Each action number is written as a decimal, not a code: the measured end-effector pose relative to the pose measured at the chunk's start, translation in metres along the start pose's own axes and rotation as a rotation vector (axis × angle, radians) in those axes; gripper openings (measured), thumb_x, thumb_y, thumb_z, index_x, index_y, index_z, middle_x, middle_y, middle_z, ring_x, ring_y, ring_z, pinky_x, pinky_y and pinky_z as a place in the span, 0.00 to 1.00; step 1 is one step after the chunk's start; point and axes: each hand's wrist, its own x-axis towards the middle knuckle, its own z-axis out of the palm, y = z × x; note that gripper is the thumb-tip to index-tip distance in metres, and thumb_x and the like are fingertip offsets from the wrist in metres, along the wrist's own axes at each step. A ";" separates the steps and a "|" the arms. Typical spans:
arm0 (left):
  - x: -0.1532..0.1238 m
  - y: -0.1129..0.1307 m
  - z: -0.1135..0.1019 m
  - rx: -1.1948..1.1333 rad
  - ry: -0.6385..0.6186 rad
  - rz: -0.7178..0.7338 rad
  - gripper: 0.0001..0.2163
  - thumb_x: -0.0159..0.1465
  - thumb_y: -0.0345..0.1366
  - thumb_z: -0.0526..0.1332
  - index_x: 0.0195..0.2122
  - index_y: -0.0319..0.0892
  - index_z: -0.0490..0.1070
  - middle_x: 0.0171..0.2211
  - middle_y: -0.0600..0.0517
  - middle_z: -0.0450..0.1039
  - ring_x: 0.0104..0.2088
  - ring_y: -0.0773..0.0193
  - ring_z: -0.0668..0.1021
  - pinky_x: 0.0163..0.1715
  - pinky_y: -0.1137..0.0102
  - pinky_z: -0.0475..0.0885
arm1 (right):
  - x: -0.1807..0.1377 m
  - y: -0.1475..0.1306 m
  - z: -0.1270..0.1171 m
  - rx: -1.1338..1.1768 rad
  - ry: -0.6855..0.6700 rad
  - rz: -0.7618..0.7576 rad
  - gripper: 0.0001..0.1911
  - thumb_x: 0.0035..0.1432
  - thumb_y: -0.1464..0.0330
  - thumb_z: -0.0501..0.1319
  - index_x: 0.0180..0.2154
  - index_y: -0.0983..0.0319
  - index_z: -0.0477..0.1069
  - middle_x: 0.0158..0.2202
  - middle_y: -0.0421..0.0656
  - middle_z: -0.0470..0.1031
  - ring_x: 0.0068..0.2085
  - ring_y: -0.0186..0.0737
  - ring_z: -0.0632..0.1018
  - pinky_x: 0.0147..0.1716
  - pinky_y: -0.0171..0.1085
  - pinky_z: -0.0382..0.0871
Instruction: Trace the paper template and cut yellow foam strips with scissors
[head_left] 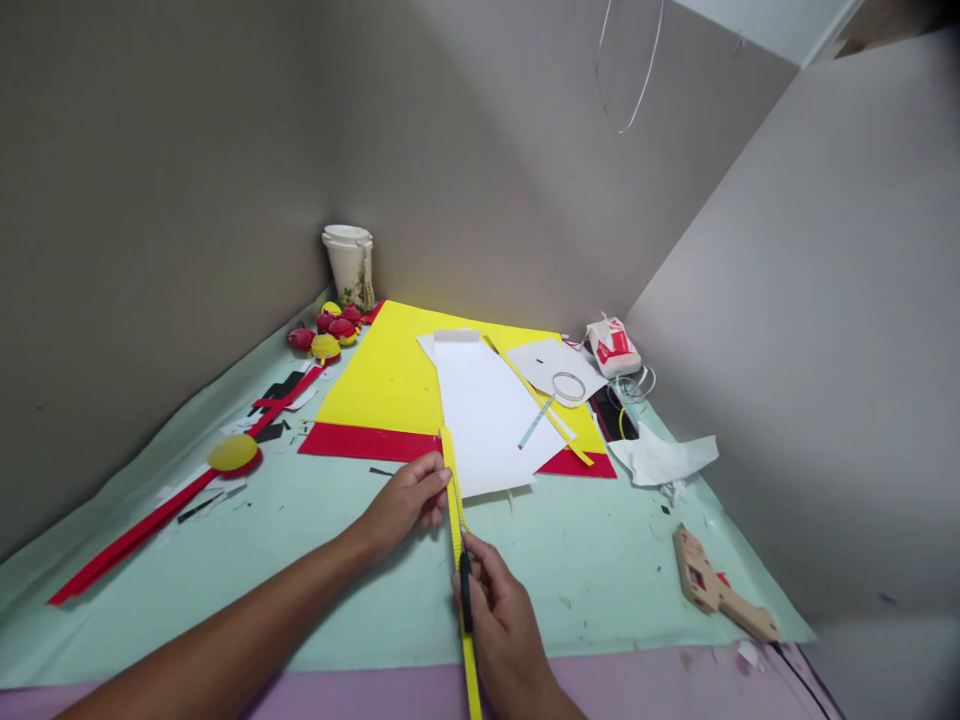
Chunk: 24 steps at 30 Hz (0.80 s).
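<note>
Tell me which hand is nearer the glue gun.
Right. The right hand, gripping a black-handled tool, is to the left of the glue gun; the left hand, pinching a yellow strip, is farther left and farther forward.

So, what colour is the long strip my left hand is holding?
The strip is yellow; it shows best in the head view.

A long, narrow strip of bright yellow, paper-like material (454,515) stretches nearly straight away from the viewer, its far end leaning slightly left, its near end running out of view, with fine crosswise lines like snips along the middle. Against it sits a slim black-handled cutting tool (466,592), lined up lengthwise, its blade mostly hidden
</note>
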 end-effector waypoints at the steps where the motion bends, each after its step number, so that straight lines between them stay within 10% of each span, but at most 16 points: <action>1: 0.000 0.000 0.000 0.003 0.003 -0.002 0.11 0.64 0.42 0.56 0.27 0.43 0.59 0.18 0.59 0.64 0.17 0.73 0.66 0.18 0.76 0.58 | 0.000 0.000 0.000 -0.004 0.000 -0.001 0.22 0.63 0.61 0.53 0.55 0.63 0.67 0.29 0.38 0.64 0.29 0.35 0.65 0.29 0.33 0.61; 24: 0.000 -0.002 0.000 0.012 0.030 -0.010 0.11 0.63 0.42 0.56 0.27 0.43 0.59 0.19 0.59 0.65 0.17 0.72 0.67 0.19 0.75 0.58 | -0.002 -0.006 0.001 0.022 0.004 0.042 0.23 0.61 0.61 0.55 0.55 0.63 0.67 0.28 0.38 0.63 0.28 0.34 0.64 0.27 0.31 0.60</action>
